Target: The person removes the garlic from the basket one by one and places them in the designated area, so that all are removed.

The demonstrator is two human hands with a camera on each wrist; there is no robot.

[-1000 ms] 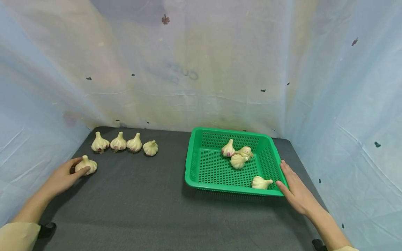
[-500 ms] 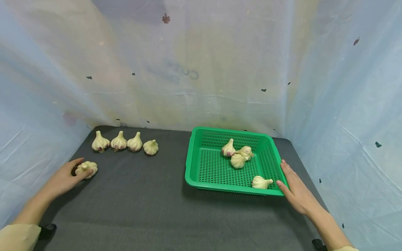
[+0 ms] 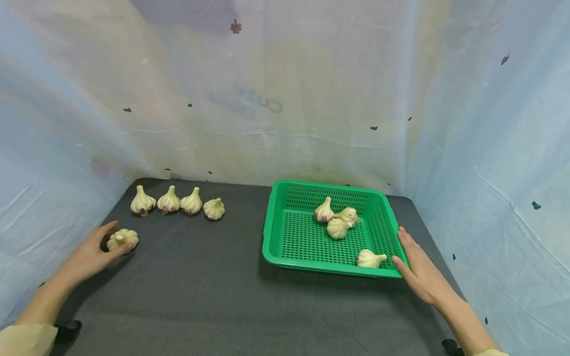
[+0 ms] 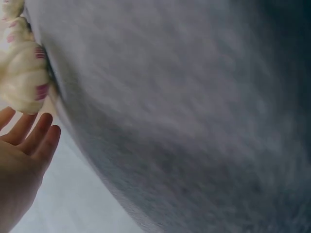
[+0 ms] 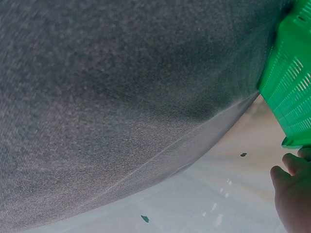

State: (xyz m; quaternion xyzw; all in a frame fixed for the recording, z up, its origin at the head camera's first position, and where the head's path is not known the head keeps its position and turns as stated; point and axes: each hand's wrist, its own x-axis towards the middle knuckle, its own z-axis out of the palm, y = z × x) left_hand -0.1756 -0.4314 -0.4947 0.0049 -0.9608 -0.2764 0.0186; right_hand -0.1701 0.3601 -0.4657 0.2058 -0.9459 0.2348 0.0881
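My left hand [image 3: 91,253] is around a whole garlic bulb [image 3: 120,238] at the left of the dark cloth, thumb in front and fingers behind it. That bulb stands with its stem toward the head camera. In the left wrist view the fingers [image 4: 43,141] are loosely extended, tips right at the lower edge of a purple-streaked garlic bulb [image 4: 24,85]; the thumb is outside that view. My right hand [image 3: 420,272] rests with straight fingers along the right rim of a green plastic basket [image 3: 318,266]. Several garlic bulbs lie inside, one of them [image 3: 369,259] near the front right corner.
Behind the left hand, a row of several garlic bulbs [image 3: 168,200] runs along the table's back left edge. Dark grey cloth [image 3: 200,287] covers the table. Pale translucent sheeting [image 3: 285,99] surrounds it at the back and both sides.
The bulb at my left hand has tipped so its stem faces the head camera, and the left fingers have loosened slightly. The right hand and basket have stayed still.
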